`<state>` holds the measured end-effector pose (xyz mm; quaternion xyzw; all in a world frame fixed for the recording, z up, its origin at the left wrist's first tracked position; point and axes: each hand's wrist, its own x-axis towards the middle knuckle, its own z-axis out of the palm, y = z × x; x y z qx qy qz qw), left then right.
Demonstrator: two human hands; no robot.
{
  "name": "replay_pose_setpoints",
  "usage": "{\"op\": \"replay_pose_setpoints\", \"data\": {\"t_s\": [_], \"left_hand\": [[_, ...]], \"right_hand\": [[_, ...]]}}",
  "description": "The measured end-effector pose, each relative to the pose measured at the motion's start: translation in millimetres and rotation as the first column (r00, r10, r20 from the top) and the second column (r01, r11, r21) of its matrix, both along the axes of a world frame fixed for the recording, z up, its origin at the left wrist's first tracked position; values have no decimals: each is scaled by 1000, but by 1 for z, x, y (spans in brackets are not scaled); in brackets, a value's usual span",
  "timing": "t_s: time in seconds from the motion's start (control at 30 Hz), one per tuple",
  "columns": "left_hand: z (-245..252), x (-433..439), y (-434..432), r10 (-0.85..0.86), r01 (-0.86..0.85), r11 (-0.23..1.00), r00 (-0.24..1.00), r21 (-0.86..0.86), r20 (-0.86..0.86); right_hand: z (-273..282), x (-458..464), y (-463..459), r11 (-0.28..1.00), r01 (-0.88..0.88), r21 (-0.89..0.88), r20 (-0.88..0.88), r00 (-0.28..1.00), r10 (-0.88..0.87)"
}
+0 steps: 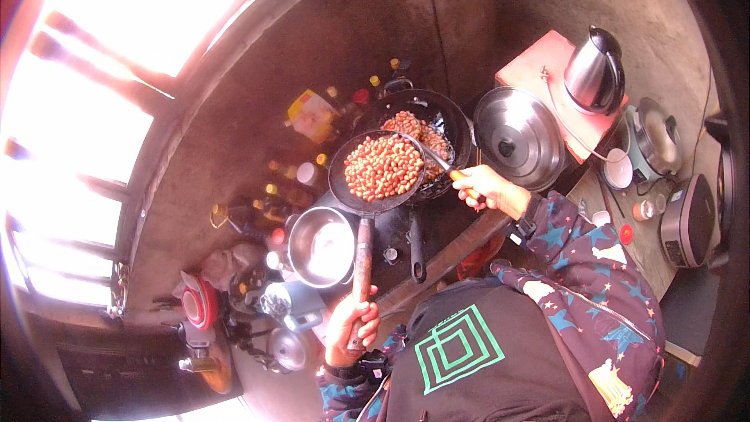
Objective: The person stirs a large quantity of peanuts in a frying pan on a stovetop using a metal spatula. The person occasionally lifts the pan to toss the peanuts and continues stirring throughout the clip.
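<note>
My left hand point(351, 325) grips the long wooden handle of a round, dark skimmer point(337, 187). A heap of reddish-brown peanuts point(384, 167) lies in the skimmer, which overlaps the near left side of a black wok point(460, 111). More peanuts point(432, 143) are in the wok, partly hidden behind the skimmer. In my right hand point(491, 190) is the yellow-orange grip of a metal cooking utensil point(435, 157). Its shaft reaches over the wok, and its head is hidden or merges with the peanuts. The wok's black handle point(417, 252) points toward me between my hands.
Left of the skimmer stands a steel pot point(322, 246), with a light-blue jug point(296, 305) near it. A steel lid point(518, 138) and an electric kettle point(595, 73) are at the right. Several bottles crowd the wall behind. A rice cooker point(688, 220) sits far right.
</note>
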<state>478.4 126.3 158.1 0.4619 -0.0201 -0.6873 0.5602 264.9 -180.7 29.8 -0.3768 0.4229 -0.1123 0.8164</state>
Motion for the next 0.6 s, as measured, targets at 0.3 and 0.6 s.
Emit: {"op": "replay_pose_setpoints", "data": {"t_s": [0.3,0.6], "left_hand": [[-13,8,-6,-65,65,997,998,32,3],[-37,17,-31,-77,72,996,992,-50,-104]], "right_hand": [[59,-28,1,992,-14,-129,55,998,21],[96,-57,56,855,-170,-489,-86,985,147]]}}
